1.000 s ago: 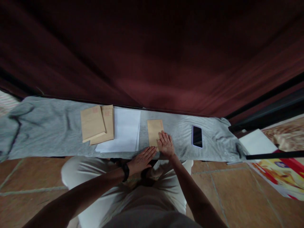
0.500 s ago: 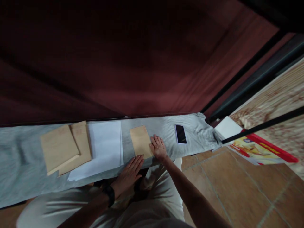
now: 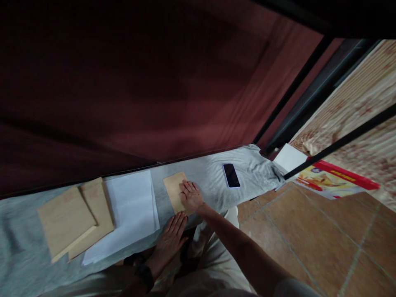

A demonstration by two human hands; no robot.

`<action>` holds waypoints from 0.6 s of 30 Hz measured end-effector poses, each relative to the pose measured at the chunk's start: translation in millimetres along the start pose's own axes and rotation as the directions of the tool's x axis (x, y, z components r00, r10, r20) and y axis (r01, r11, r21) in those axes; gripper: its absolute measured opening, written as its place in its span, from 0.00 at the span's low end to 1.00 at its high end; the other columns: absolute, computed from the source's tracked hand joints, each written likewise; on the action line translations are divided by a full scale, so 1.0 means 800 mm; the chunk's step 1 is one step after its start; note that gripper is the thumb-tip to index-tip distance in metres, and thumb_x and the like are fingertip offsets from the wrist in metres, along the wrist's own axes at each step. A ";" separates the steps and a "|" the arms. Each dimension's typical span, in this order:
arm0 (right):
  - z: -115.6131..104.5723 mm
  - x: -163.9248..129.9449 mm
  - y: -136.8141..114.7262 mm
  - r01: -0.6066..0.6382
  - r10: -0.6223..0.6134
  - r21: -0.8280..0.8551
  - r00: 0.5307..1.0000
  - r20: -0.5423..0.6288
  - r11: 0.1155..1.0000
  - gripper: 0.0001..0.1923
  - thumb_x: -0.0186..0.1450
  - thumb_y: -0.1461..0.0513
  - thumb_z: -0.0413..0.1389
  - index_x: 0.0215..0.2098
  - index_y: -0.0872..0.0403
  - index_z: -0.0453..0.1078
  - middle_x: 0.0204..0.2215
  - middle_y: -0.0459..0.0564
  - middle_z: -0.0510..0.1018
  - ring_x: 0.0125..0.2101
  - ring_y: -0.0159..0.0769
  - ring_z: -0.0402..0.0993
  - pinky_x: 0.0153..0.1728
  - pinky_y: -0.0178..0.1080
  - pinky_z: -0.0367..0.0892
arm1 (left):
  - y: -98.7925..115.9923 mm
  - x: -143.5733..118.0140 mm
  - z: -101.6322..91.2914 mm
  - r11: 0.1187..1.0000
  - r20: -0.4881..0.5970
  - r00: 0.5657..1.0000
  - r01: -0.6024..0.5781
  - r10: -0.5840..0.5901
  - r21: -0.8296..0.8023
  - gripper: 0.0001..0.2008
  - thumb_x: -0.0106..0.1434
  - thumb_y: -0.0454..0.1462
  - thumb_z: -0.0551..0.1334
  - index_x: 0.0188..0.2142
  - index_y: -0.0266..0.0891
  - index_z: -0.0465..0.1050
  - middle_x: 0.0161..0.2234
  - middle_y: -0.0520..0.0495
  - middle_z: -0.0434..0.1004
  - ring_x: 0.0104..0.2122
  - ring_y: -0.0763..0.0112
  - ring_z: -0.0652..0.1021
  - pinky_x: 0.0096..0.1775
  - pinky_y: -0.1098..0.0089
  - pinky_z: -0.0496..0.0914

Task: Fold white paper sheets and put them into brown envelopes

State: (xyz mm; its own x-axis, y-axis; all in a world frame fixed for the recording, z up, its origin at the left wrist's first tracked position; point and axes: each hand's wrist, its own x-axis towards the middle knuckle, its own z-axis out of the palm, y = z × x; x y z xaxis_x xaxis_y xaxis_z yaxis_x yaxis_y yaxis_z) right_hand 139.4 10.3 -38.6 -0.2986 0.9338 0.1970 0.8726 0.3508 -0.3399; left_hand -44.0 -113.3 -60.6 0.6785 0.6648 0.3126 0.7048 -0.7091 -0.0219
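A small brown paper envelope (image 3: 172,189) lies flat on the grey cloth in front of me. My right hand (image 3: 191,197) rests flat across its right half, fingers stretched out, and covers part of it. At the envelope's near edge, my left hand (image 3: 171,235) lies with its fingers extended and the fingertips touching the paper. Neither hand grips anything. To the left is a stack of white paper sheets (image 3: 131,206), partly under larger brown envelopes (image 3: 66,218). A phone (image 3: 231,175) with a dark screen lies to the right of my right hand.
The grey cloth (image 3: 210,165) covers a narrow surface that ends at a dark red panel (image 3: 185,132). On the right stand black metal bars (image 3: 343,139), with a red and yellow printed box (image 3: 331,181) and a white item (image 3: 291,157) behind them. Tiled floor (image 3: 297,222) lies below.
My right hand has slid left, from the envelope's right edge onto its middle. My left hand stays at the near edge. The whole view has tilted and shifted slightly.
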 end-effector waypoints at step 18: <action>-0.027 -0.034 0.015 -0.461 0.469 0.462 0.877 0.106 0.758 0.09 0.64 0.68 0.54 0.40 0.55 0.75 0.36 0.52 0.77 0.39 0.40 0.74 0.43 0.38 0.68 | 0.005 0.005 -0.001 0.997 -0.058 0.997 0.055 -0.057 -0.047 0.26 0.70 0.41 0.54 0.66 0.35 0.63 0.67 0.36 0.63 0.68 0.56 0.62 0.67 0.53 0.59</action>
State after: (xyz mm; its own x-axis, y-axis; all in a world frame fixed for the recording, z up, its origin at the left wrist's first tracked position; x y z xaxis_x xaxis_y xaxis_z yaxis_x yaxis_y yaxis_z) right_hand 166.8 -12.5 -28.3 0.1060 0.9908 -0.0840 0.6207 -0.1319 -0.7729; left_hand -38.5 -113.6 -58.9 0.6236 0.6895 0.3684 0.7305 -0.6818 0.0395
